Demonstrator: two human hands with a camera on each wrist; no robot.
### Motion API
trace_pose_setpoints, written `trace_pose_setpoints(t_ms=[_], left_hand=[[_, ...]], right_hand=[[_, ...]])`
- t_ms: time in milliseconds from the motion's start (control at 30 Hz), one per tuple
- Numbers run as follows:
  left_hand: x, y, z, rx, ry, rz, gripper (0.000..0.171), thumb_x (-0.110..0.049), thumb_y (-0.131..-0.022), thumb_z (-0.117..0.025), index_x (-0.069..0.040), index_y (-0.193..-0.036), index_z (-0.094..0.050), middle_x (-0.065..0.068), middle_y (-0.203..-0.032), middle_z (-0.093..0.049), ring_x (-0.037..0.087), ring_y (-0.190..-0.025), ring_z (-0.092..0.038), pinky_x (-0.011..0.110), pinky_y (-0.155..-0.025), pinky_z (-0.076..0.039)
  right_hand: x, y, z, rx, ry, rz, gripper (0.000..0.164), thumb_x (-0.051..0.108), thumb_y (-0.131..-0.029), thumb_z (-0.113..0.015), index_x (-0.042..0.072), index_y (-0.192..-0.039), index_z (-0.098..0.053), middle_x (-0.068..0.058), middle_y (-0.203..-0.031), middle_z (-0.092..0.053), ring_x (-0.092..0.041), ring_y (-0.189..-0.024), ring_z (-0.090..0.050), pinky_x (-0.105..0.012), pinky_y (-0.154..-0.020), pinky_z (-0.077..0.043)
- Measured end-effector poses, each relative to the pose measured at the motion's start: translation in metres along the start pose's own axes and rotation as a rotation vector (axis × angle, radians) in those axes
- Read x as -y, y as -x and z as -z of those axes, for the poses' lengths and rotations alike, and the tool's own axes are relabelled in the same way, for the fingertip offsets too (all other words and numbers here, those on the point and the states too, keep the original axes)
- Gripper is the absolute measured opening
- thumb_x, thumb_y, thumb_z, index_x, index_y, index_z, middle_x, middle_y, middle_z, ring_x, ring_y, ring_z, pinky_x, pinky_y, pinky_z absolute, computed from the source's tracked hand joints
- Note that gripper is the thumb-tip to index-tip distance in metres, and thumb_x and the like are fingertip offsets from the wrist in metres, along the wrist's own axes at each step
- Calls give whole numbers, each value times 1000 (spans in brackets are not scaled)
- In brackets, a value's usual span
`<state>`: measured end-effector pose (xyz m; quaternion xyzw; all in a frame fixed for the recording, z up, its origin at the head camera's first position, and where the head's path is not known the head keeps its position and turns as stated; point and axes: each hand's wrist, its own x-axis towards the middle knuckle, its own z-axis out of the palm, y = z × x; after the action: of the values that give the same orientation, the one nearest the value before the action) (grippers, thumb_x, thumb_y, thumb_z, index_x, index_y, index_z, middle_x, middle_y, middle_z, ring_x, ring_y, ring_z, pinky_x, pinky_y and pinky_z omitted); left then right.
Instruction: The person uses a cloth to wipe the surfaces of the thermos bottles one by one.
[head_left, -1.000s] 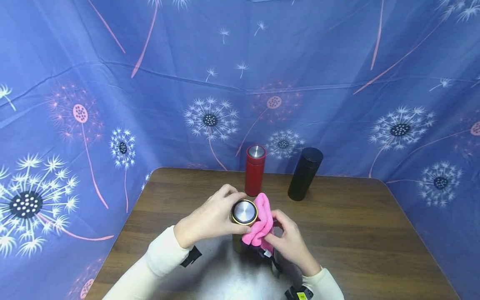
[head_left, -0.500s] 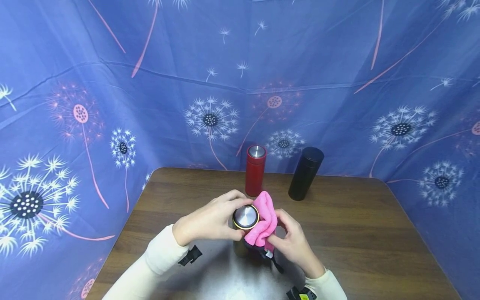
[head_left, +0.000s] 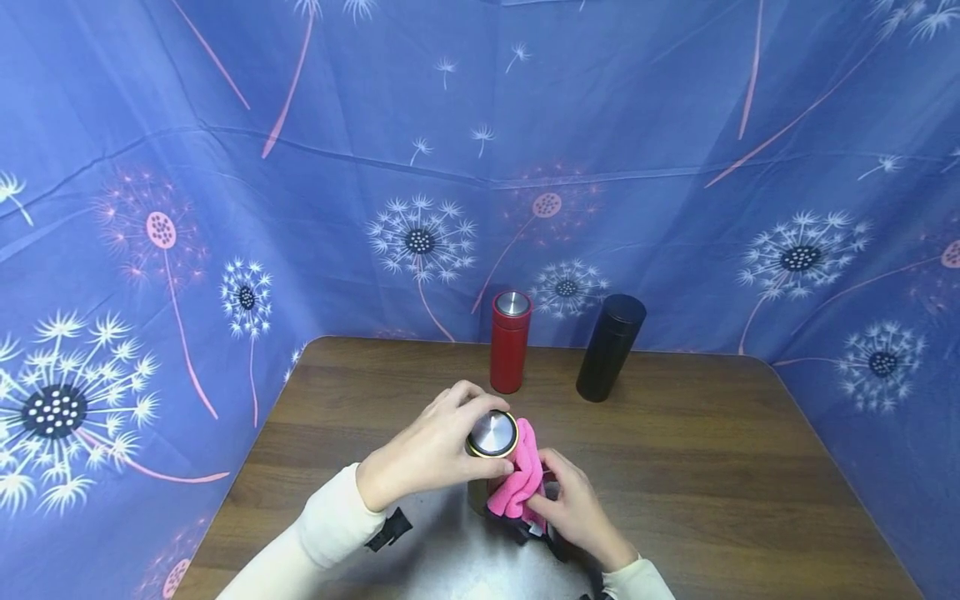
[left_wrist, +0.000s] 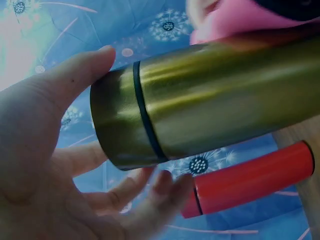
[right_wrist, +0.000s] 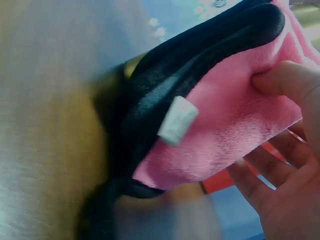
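A gold-green thermos bottle with a shiny silver lid top stands upright on the table. My left hand grips it around the lid, thumb on one side and fingers on the other. Against the bottle's right side lies a folded pink cloth with dark trim. My right hand pinches this cloth between thumb and fingers. In the right wrist view a white tag shows at the seam between the pink and the dark edge. The bottle's lower part is partly hidden behind the cloth in the head view.
Behind the hands stand a red thermos with a silver top and a black thermos to its right. The wooden table ends at a blue curtain with a dandelion print, which rises on several sides.
Over the last half second the pink cloth and my right hand have slid down along the bottle. My left thumb has shifted to the right across the lid's near side.
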<state>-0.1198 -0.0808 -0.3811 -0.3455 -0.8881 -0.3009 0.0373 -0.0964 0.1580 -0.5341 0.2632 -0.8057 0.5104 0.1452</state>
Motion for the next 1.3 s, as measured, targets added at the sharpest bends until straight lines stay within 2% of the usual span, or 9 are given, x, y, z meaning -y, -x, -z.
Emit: trace_pose_setpoints(t_ms=[100,267,367,533,733,933,1167,1300], left_hand=[[-1,0,1,5,-21,30,62,-48,-75,-85,-25,-129,-63,-5,-112,-52,12,-97,-53,31,-80,-49],[-1,1,1,9,-14,55,70,-46,-75,-86,-15,-133,-61,-2,-113,-55,12,-95,-58,31,-81,-51],[1,1,1,5,9,83,73,-45,-74,-87,-9,-132,-61,0,-116,-56,12,-99,-58,33,-85,-51],[7,1,1,10,48,114,72,-45,-73,-86,-10,-131,-61,-2,-117,-57,11,-103,-55,33,-87,-50],[10,-1,3,33,34,75,71,-40,-75,-84,-7,-133,-61,-1,-119,-59,11,-106,-56,32,-87,-50],[4,0,5,23,-20,69,70,-46,-78,-81,-8,-133,-62,-2,-118,-58,14,-107,-55,35,-89,-49],[2,0,4,-8,-13,82,70,-47,-78,-83,-10,-134,-63,0,-113,-57,12,-100,-54,32,-84,-50],[7,-2,6,4,8,72,73,-48,-77,-84,-7,-133,-62,-1,-114,-59,10,-100,-56,30,-85,-51]], right_hand=[[-5,5,-4,3,-20,-38,48,-5,-71,-79,18,-110,-65,6,-102,-65,-10,-89,-63,-32,-71,-57],[-6,7,-6,-29,-40,-65,47,-10,-69,-78,12,-108,-65,3,-100,-67,-10,-87,-63,-33,-71,-56],[6,1,-4,-45,-34,-48,43,-14,-67,-77,6,-104,-65,1,-97,-67,-10,-85,-63,-35,-68,-57],[36,-16,9,-44,-28,-3,39,-16,-68,-77,2,-101,-64,-1,-95,-67,-10,-84,-63,-33,-69,-57],[54,-32,19,-46,-28,47,41,-16,-68,-79,2,-103,-64,-2,-96,-67,-12,-87,-64,-27,-76,-55],[37,-38,22,-59,-25,75,47,-10,-68,-83,9,-107,-65,1,-100,-66,-14,-91,-64,-23,-81,-53],[77,-52,32,-57,-44,87,44,-17,-67,-79,1,-104,-65,-2,-98,-66,-13,-91,-64,-24,-81,-53],[65,-49,29,-63,-48,73,46,-16,-67,-81,2,-105,-65,-2,-99,-66,-13,-91,-64,-22,-82,-52]])
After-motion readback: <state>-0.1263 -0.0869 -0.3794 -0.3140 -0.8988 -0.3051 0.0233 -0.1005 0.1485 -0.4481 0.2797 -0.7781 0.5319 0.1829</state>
